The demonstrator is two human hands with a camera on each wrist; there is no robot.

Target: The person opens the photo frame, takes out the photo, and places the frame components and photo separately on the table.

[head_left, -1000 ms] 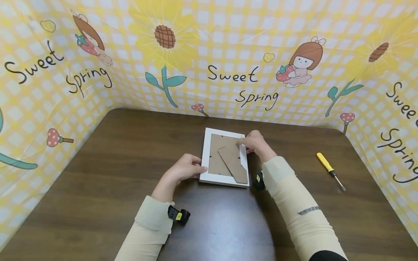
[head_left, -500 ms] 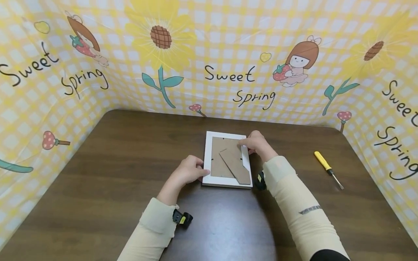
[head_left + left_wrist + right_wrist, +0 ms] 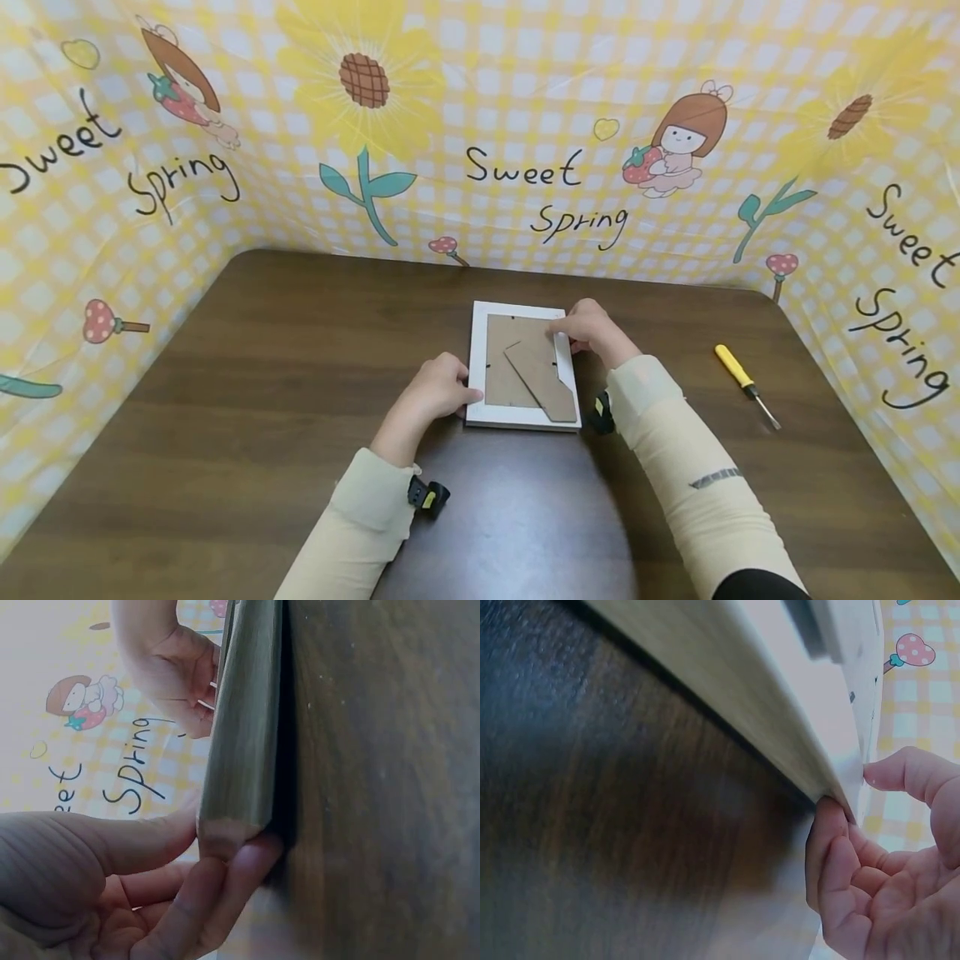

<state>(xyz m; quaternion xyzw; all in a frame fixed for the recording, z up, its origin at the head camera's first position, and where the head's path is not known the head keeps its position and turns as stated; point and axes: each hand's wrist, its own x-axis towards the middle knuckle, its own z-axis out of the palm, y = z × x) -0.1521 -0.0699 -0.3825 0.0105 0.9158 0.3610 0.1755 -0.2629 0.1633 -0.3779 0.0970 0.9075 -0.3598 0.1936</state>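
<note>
A white picture frame (image 3: 477,350) lies face down in the head view, its brown backing board (image 3: 498,379) and slanted easel stand (image 3: 551,392) facing up. My left hand (image 3: 433,387) grips the frame's left side near the lower corner, thumb on top and fingers at the edge. At the upper right side my right hand (image 3: 596,329) holds the frame, its thumb reaching over onto the back. In the left wrist view, thumb and fingers pinch the corner of the frame's edge (image 3: 244,735). The right wrist view shows curled fingers (image 3: 840,862) against the edge from below.
A screwdriver (image 3: 733,367) with a yellow handle lies on the dark wooden table (image 3: 262,375) to the right, its tip towards me. A yellow checked cloth (image 3: 495,100) with printed flowers and lettering hangs around the table's back and sides.
The frame has shifted slightly to the right and towards me, with both hands staying on it. My head view has turned a little to the right.
</note>
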